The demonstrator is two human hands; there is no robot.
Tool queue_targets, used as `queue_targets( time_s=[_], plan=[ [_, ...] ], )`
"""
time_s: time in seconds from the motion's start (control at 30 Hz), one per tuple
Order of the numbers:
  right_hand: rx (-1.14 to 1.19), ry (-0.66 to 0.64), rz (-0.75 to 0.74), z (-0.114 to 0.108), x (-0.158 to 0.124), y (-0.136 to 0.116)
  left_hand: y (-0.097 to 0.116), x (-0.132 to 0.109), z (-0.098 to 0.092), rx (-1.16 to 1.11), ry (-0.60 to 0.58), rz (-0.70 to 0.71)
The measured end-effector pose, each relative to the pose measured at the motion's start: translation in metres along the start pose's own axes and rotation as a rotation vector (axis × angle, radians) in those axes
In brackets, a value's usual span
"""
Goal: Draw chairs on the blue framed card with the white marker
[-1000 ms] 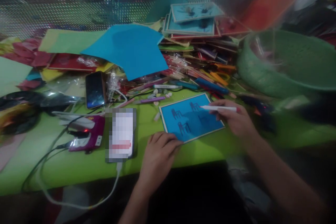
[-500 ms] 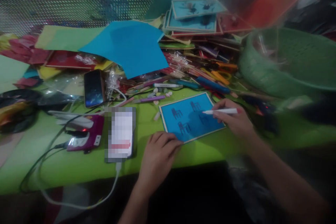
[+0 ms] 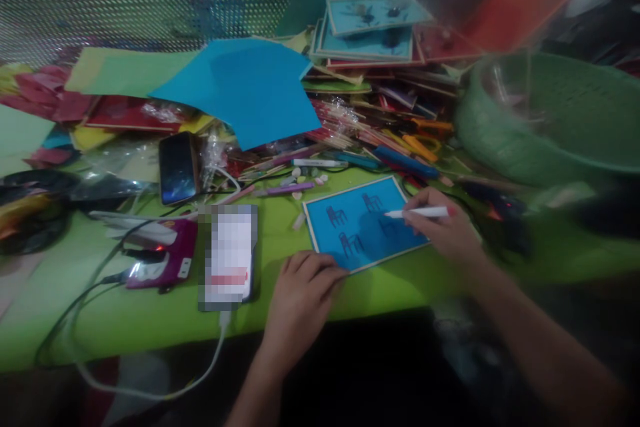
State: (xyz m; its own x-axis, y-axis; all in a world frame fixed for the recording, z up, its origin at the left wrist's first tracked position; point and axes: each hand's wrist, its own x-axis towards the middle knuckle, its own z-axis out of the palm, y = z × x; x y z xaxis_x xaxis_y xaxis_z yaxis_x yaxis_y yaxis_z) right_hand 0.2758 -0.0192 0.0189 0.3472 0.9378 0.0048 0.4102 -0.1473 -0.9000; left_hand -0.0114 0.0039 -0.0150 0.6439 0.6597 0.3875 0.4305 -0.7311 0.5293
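Note:
A small blue card [image 3: 357, 227] with dark chair drawings lies on the green table [image 3: 150, 320]. My right hand [image 3: 445, 230] is closed round a white pen [image 3: 417, 213], whose tip rests on the card's right part. My left hand [image 3: 300, 293] lies with curled fingers on the card's near left corner, pressing it down.
A phone [image 3: 227, 257] on a white cable lies left of the card, beside a purple device [image 3: 165, 260] and a second dark phone [image 3: 177, 167]. Coloured paper sheets [image 3: 245, 90], stacked cards [image 3: 375, 33] and loose pens [image 3: 350, 147] crowd the back. A green basin [image 3: 545, 120] stands right.
The pen tip has shifted slightly down and left on the card. My left hand has stayed in place.

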Motion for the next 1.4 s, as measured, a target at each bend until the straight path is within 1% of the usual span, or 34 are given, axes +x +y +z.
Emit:
queue_targets(
  time_s=[0.43, 0.8, 0.93, 1.23, 1.4],
  plan=[
    [-0.015, -0.016, -0.005, 0.0, 0.001, 0.005, 0.0, 0.0, -0.001, -0.002, -0.001, 0.006],
    [-0.091, -0.027, -0.017, 0.0, 0.001, 0.008, 0.0, -0.001, 0.0, 0.002, -0.018, -0.007],
    [-0.105, -0.039, -0.033, -0.001, 0.001, 0.011, -0.001, -0.001, -0.001, 0.001, -0.003, -0.002],
    [-0.124, -0.029, -0.041, -0.003, 0.001, 0.004, 0.001, 0.001, -0.002, 0.021, -0.01, -0.003],
    [-0.117, -0.023, -0.028, -0.003, 0.0, 0.006, 0.0, 0.0, -0.002, 0.028, -0.024, -0.005]
  ],
)
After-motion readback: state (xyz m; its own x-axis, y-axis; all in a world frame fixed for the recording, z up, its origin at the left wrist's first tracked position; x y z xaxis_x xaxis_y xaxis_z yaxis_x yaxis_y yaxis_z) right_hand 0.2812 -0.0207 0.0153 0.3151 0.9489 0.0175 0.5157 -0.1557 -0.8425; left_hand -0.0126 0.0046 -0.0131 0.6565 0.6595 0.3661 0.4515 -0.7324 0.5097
